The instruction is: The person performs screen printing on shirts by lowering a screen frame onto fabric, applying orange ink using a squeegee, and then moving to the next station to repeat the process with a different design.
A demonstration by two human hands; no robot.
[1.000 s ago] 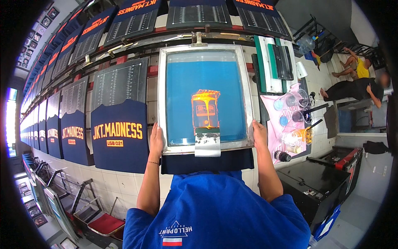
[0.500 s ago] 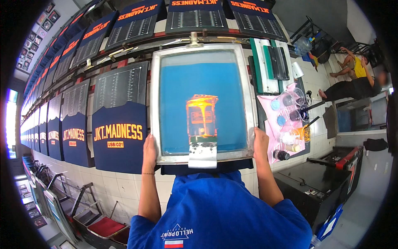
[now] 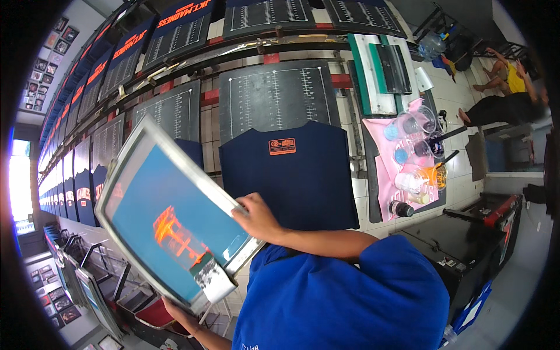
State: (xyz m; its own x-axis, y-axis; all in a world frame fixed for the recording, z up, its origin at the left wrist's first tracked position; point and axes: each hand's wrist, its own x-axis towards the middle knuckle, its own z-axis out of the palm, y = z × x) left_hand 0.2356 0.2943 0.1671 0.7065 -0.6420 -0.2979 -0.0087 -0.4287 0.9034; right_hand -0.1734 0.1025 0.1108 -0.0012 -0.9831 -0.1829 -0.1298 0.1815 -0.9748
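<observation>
A silk-screen frame with blue mesh hangs tilted at the left, lifted off the board. My right hand is closed on its right rim. Below, my left hand grips the near edge, its fingers partly hidden by the frame. Orange ink is smeared on the mesh. A squeegee with a pale, ink-spotted holder rests inside the frame at its near end. In front of me a navy T-shirt lies flat on a dark printing board, with a small orange print near its neckline.
Right of the shirt, a pink cloth carries plastic cups and an orange ink pot. Behind it lie green-and-white squeegees. Printing boards with navy shirts run off leftward, a metal rail behind them. A black cabinet stands at right; a person sits beyond.
The screen has risen off the board and swung left, now tilted, both hands still on it. The shirt and its small orange print have come into view underneath.
</observation>
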